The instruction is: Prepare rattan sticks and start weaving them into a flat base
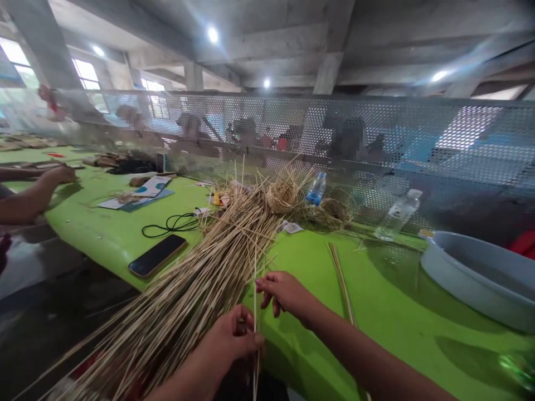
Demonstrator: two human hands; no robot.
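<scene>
A thin pale straw stalk [255,303] stands almost upright in front of me. Lower down, my left hand [236,340] pinches it between thumb and fingers. My right hand [282,292] has thumb and index finger closed on the same stalk higher up, its other fingers curled. To the left, a large loose bundle of dry straw stalks [200,273] spreads from the middle of the table down past its front edge. A few stalks [345,284] lie apart on the green table [309,250], to the right of my right hand.
Behind the bundle sit a woven straw basket [281,197], a wire-like coil [336,211] and a blue-labelled bottle [316,189]. A phone [157,255] and black cord [171,225] lie left. A clear bottle [399,214] and grey basin [438,273] stand right. Another person's arm [35,192] rests far left.
</scene>
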